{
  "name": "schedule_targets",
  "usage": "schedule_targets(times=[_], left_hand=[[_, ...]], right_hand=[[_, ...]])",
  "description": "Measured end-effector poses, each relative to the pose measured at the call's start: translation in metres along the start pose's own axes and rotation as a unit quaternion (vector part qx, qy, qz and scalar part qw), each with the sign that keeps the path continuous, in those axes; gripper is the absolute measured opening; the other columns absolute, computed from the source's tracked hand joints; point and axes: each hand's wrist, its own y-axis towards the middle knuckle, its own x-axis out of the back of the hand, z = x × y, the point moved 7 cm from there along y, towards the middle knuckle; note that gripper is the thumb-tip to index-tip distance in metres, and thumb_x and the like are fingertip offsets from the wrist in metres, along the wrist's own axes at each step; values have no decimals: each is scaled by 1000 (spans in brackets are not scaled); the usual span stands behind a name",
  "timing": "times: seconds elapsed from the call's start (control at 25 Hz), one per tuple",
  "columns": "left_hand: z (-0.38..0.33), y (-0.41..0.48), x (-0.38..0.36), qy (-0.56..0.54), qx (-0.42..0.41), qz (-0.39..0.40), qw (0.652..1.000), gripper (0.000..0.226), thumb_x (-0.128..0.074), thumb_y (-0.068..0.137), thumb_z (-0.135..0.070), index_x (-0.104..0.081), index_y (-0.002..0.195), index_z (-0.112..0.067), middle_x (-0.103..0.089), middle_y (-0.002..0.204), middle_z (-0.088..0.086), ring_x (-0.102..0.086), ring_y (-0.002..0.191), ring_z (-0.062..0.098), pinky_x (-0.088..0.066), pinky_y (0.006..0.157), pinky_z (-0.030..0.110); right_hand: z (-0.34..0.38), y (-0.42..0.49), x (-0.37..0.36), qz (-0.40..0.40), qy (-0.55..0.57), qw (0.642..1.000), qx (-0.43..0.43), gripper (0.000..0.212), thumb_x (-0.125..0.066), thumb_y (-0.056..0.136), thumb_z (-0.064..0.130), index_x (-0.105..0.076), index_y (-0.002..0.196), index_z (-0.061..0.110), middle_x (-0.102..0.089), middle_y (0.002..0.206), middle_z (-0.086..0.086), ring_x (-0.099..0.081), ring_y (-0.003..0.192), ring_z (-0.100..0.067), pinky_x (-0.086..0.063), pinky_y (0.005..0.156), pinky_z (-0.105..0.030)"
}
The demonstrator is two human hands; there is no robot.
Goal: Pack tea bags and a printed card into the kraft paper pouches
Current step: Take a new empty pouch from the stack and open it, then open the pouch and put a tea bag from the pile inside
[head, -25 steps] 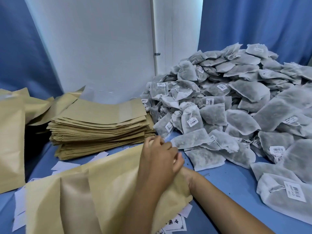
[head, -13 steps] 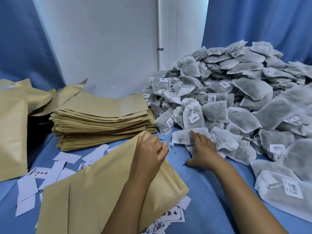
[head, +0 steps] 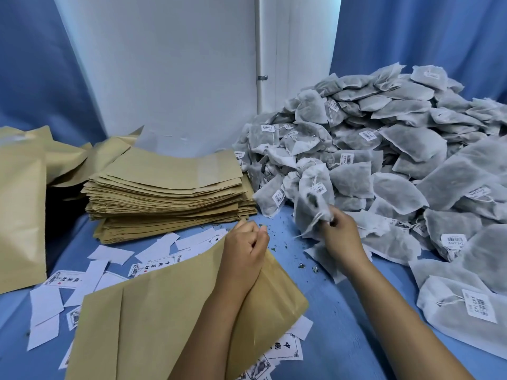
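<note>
Beyond and to the right of the right hand rises a large heap of tea bags, loosely piled and sloping toward the person. Ahead of the left hand sits a stack of flat kraft pouches. Under and behind the left hand lies the kraft pouch being filled; that hand's curled fingers pinch its mouth edge, though whether the mouth is actually held apart cannot be told. Printed cards lie scattered beneath and left of this pouch. The right hand pinches one tea bag by its lower corner, lifted just off the heap's foot. Loose tea crumbs speckle the cloth between the hands.

The risks, judging from this: the thin corner grip may slip or tear the mesh, spilling more leaf; the trailing string could drag neighbouring bags down; a closed mouth would snag the bag.
</note>
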Motion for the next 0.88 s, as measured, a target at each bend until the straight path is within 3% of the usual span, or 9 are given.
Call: schedule_targets(times=[0.08, 0.16, 0.24, 0.32, 0.4, 0.52, 0.64, 0.76, 0.88], left_hand=[[2, -1, -6, 20, -1, 14, 1000, 56, -49, 96, -5, -22, 50, -24, -30, 56, -9, -32, 58, 9, -28, 59, 13], [5, -2, -6, 21, 1, 14, 1000, 56, -49, 96, -6, -23, 51, -23, -30, 57, -7, -32, 59, 9, -27, 59, 15], [7, -3, -6, 18, 3, 1, 1000, 55, -49, 96, -5, -25, 50, -23, -32, 57, -6, -34, 59, 10, -27, 58, 15], [7, -3, -6, 18, 2, -3, 1000, 53, -50, 95, -5, -29, 48, -18, -35, 57, -4, -37, 61, 13, -28, 59, 15], [6, -4, -8, 19, 1, -2, 1000, 51, -51, 95, -4, -33, 48, -14, -37, 57, -1, -38, 62, 14, -29, 60, 15], [4, -4, -6, 14, 2, -5, 1000, 54, -51, 95, -4, -30, 47, -19, -36, 57, -4, -37, 61, 12, -28, 59, 14], [5, -5, -3, 6, 3, -11, 1000, 53, -50, 95, -4, -33, 46, -11, -39, 57, 5, -39, 62, 17, -28, 59, 16], [5, -5, -2, -3, 8, -11, 1000, 50, -46, 94, -16, -37, 48, 2, -42, 59, 9, -42, 64, 21, -29, 59, 19], [3, -4, -3, -6, 4, -5, 1000, 48, -43, 90, -23, -38, 48, -1, -40, 58, 0, -41, 63, 17, -29, 60, 16]], right_hand=[[-1, -4, 0, 4, 79, 994, -70, 22, -54, 87, -1, -64, 82, 18, -63, 80, -5, -57, 78, -19, -44, 69, -29], [13, 0, 16, -13, -91, 996, -6, 23, -53, 87, 2, -66, 95, 20, -58, 88, -5, -56, 78, -21, -40, 67, -30], [25, -2, 24, 3, -389, 920, 53, 35, -51, 86, 9, -64, 112, 28, -46, 100, -3, -57, 84, -26, -38, 66, -30], [17, -11, 17, 92, -526, 846, 6, 37, -52, 83, 22, -58, 118, 33, -39, 113, -2, -56, 100, -27, -41, 72, -31], [-4, -25, 5, 208, -571, 792, -61, 51, -58, 79, 33, -46, 129, 29, -31, 134, -6, -40, 124, -28, -41, 90, -36], [-15, -29, 4, 241, -592, 761, -110, 79, -71, 67, 42, -36, 135, 27, -21, 145, -9, -17, 136, -35, -26, 107, -48], [-16, -28, 0, 231, -602, 757, -107, 68, -70, 71, 30, -41, 132, 23, -34, 139, -7, -28, 131, -36, -31, 103, -48], [3, -19, -3, 162, -517, 840, -1, 39, -66, 74, 21, -55, 111, 18, -60, 112, -4, -55, 105, -27, -46, 79, -32], [25, -13, 4, 99, -71, 992, -8, 14, -59, 81, 4, -62, 88, 16, -68, 78, 6, -61, 72, -11, -46, 59, -20]])
